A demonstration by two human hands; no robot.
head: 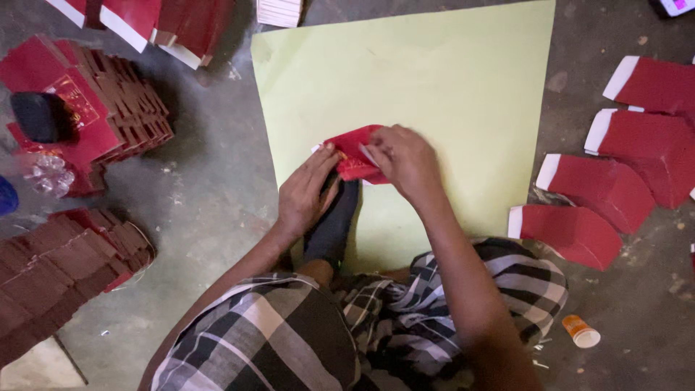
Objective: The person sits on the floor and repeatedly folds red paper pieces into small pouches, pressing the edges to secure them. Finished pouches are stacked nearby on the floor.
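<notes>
A small red paper piece (353, 153) with gold print lies folded on a pale green sheet (449, 80) spread on the floor. My left hand (308, 192) presses its left edge with the fingertips. My right hand (407, 163) grips and folds its right side. Below the piece, between my hands, a dark socked foot (334, 224) rests on the sheet. My checked cloth (304, 333) covers my legs at the bottom of the view.
Fanned stacks of red folded pieces (108, 108) lie at the left, with more (58, 268) at the lower left. Red pieces with white edges (615, 166) are laid out at the right. A small orange cup (580, 331) lies on the grey floor. A black object (40, 116) sits on the left stack.
</notes>
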